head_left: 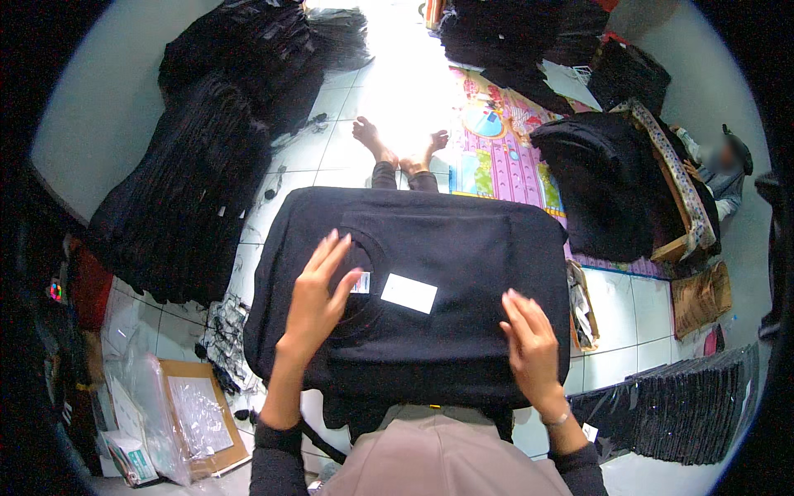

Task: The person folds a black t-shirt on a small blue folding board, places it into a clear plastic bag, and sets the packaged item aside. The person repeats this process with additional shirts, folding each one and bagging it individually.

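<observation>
A black garment (463, 248) is spread flat over a wide board-like surface in front of my body. Its round neck opening, with a small white label (361, 283), lies left of the middle. To the right of that label, a blank-looking white card (409, 293) rests on the cloth. My left hand (318, 285) is over the neck opening, fingers stretched and thumb apart, close to the label. Near the garment's right side, my right hand (531, 343) has its fingers extended and holds nothing. Whether either hand touches the cloth I cannot tell.
Tall stacks of black garments (178, 190) stand on the left, with another black pile (600, 186) on the right. Bagged black pieces (686, 409) line the lower right. Cardboard in plastic (198, 413) lies lower left. A person (724, 174) is at the far right.
</observation>
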### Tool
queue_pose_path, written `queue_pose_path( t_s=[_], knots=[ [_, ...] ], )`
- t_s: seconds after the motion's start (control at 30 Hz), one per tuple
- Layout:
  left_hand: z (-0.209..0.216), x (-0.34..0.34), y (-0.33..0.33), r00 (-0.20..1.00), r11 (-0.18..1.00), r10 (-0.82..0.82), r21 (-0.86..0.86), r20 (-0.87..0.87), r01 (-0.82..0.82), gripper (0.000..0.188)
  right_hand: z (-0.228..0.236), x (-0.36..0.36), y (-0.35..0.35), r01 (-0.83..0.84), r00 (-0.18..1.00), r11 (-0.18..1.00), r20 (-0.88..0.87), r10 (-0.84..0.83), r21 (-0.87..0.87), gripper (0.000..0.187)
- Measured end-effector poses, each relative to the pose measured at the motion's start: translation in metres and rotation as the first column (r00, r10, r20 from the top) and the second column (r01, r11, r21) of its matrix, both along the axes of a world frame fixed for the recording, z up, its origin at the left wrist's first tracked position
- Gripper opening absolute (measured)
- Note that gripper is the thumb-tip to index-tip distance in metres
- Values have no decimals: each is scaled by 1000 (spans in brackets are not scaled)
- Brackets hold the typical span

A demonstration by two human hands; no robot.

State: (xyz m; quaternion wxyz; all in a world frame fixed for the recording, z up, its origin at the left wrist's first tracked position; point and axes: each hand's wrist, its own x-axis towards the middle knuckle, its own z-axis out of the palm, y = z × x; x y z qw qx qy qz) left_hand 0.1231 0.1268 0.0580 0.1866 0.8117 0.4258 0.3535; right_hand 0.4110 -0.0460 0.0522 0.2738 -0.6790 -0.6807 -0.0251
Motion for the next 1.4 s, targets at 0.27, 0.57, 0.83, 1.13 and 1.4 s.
queue_pose_path(
  t_s=[0.27,0.57,0.83,1.13,1.4],
  knots=[
    [-67,71,52,846,961,257,27,-466,-277,66,-38,25,98,16,994,995,-103,-26,-100,55],
    [-73,69,52,854,960,270,56,-445,-274,67,-25,98,204,-326,933,945,-172,316,-32,30],
    [-73,72,51,837,954,292,74,-463,-292,66,-32,33,212,131,912,987,379,-158,97,32],
    [-71,72,49,834,955,283,53,-474,-293,64,-54,28,170,116,990,988,91,-107,-103,64],
    [-56,24,34,934,941,338,-17,113,-338,43,-69,11,29,123,987,982,117,-107,-141,70]
  ],
)
